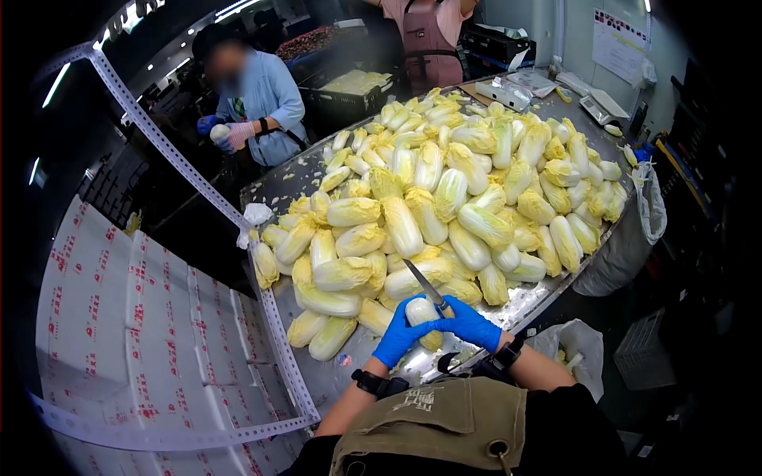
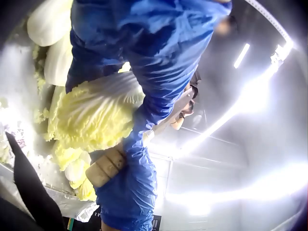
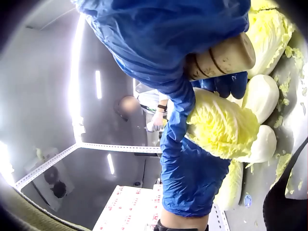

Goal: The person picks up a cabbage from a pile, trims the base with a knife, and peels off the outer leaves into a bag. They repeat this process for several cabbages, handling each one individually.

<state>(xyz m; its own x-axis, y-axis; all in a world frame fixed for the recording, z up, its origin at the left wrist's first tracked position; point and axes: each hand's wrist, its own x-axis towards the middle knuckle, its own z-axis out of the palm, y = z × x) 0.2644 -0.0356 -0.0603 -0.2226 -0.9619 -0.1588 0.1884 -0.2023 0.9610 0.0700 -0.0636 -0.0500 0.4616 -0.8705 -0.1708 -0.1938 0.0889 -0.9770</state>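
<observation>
Cartons: white boxes (image 1: 119,317) with red print, stacked at the far left, below a strip of punched metal (image 1: 167,147).
Other worker: a person in a light blue coat (image 1: 266,99) stands at the far left end of the table and holds a pale cabbage in pink gloves.
Left hand: left hand (image 1: 399,337) in a blue glove, fingers curled round the held cabbage from its left side.
Held cabbage: held cabbage (image 1: 421,311) sits between the two hands, over the near edge of the table and just in front of the heap.
Knife: knife (image 1: 425,284), its blade slanting up and away above the held cabbage.
Right hand: right hand (image 1: 472,324) in a blue glove, fingers wrapped tight round the wooden handle (image 3: 224,57).
Heap: yellow-white cabbages (image 1: 444,190) piled across most of the steel table (image 1: 524,300).
Bag: a white plastic bag (image 1: 635,230) hangs at the table's right edge.
</observation>
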